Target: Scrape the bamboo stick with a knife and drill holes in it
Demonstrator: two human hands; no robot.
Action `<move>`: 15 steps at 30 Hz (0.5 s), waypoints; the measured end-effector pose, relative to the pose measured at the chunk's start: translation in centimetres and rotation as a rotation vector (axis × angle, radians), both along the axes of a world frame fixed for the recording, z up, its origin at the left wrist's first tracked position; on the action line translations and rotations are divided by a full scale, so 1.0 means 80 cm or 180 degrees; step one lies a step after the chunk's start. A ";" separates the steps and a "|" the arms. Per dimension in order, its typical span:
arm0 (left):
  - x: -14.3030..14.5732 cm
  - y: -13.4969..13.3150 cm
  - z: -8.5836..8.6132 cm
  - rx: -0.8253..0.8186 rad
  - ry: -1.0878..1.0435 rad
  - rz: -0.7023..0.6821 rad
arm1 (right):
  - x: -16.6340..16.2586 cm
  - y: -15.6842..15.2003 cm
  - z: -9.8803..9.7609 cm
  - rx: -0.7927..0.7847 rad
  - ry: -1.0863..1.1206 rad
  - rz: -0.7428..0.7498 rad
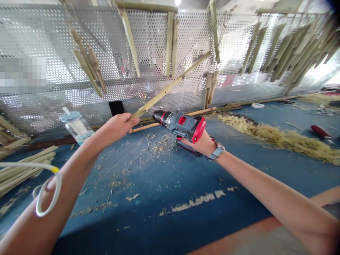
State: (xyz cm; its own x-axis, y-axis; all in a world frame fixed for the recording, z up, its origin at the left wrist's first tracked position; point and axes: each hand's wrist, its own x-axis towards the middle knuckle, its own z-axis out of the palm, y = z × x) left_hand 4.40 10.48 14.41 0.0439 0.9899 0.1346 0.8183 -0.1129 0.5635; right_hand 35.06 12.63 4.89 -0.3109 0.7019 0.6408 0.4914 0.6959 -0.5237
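Note:
A long pale bamboo strip point(170, 86) slants up to the right, its near end gripped in my left hand point(120, 125). Small dark holes show along the strip. My right hand point(203, 142) is closed round the handle of a grey and red cordless drill point(183, 124). The drill points left, its thin bit meeting the strip just beyond my left fingers; whether the tip has gone in I cannot tell. Much of the right hand's fingers is hidden behind the drill body. Shavings point(162, 145) lie on the blue table point(148, 184) below.
A perforated metal panel point(151, 39) stands behind, hung with bamboo pieces point(170, 44). At left are a clear bottle point(77, 125), a black phone point(117, 108), cut bamboo strips point(29, 166) and a white cable point(60, 191). A fibre pile point(278, 140) and red-handled tool point(320, 131) lie right.

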 end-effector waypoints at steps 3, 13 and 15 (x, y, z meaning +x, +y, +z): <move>0.002 0.004 -0.003 0.0020 0.0100 -0.0007 | -0.003 -0.002 0.003 0.0029 -0.0074 -0.0053; 0.005 0.004 -0.003 0.0086 0.0386 0.0080 | -0.014 -0.012 0.008 -0.0015 -0.0338 -0.0031; 0.007 0.002 -0.002 0.0089 0.0435 0.0107 | -0.015 -0.012 0.008 0.0001 -0.0269 0.0013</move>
